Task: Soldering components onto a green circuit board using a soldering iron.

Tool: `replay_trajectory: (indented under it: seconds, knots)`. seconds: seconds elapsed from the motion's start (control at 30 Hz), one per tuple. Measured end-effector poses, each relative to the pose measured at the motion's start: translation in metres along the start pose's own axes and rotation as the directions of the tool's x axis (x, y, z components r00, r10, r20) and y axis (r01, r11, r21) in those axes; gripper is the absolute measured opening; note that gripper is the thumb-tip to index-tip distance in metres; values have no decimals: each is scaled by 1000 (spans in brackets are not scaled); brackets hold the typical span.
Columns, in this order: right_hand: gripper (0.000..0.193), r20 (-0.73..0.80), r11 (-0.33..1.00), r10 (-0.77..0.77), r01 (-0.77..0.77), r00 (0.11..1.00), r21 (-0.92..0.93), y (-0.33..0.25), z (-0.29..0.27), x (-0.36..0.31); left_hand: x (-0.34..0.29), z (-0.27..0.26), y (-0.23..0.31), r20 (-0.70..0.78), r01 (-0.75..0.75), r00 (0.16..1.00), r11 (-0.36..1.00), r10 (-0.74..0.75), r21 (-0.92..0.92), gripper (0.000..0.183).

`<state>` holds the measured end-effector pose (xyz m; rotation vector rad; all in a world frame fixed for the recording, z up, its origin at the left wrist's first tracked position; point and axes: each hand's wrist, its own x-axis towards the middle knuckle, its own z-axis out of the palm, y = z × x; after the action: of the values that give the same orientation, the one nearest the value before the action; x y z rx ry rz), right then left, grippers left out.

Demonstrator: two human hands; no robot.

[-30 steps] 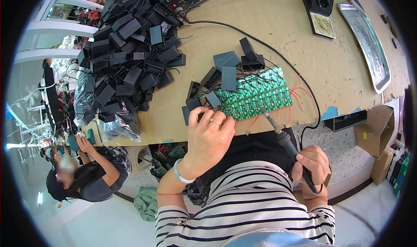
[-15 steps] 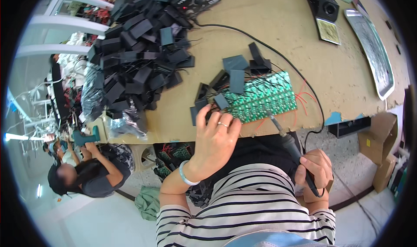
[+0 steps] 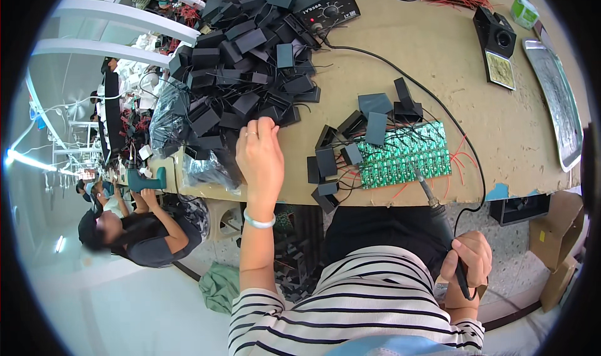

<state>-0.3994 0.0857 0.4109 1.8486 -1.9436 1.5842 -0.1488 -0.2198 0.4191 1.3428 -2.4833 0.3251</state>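
My right hand (image 3: 468, 259) holds a soldering iron (image 3: 442, 223) by its dark handle. The iron's metal tip lies over the lower part of a green circuit board panel (image 3: 407, 162), which carries rows of small parts. Several black plastic boxes (image 3: 377, 128) with thin black wires crowd the panel's left and far edges. My left hand (image 3: 260, 152), wearing a ring, reaches the near edge of a big pile of similar black boxes (image 3: 219, 77). Its fingers are bent and close together at those boxes; whatever lies under the fingertips is hidden.
A black soldering station (image 3: 325, 9) with a dial stands behind the pile; its cable (image 3: 407, 74) curves to the iron. At the right are a stand with a sponge tray (image 3: 501, 71) and a long metal tray (image 3: 557, 99). Another person (image 3: 156, 231) holds a green power tool at left.
My left hand has left the boxes beside the panel and moved left and away from me to the pile. My right hand still holds the iron over the panel. The view has shifted.
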Motion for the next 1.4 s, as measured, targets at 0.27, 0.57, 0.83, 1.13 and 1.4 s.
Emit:
replay_trajectory:
  seconds: [0.27,0.57,0.83,1.13,1.4]
  knots:
    - [16,1,999,34,-34,999,-12,-1,-1,-1,-60,-10,14,5,-17,1000,990,18,-138,25]
    - [19,6,1000,-4,4,1000,10,-3,3,4,-52,5,5,271,418,859,287,-435,-862,15]
    - [22,-3,999,25,-25,1000,22,-3,1,2,-48,20,-10,593,388,681,-476,-429,-789,21]
    - [30,49,997,53,-55,997,49,4,3,5,-38,-73,40,413,368,910,381,40,-848,12]
    - [29,48,993,44,-49,998,107,14,20,3,-28,-35,99,260,-171,871,754,416,-635,10]
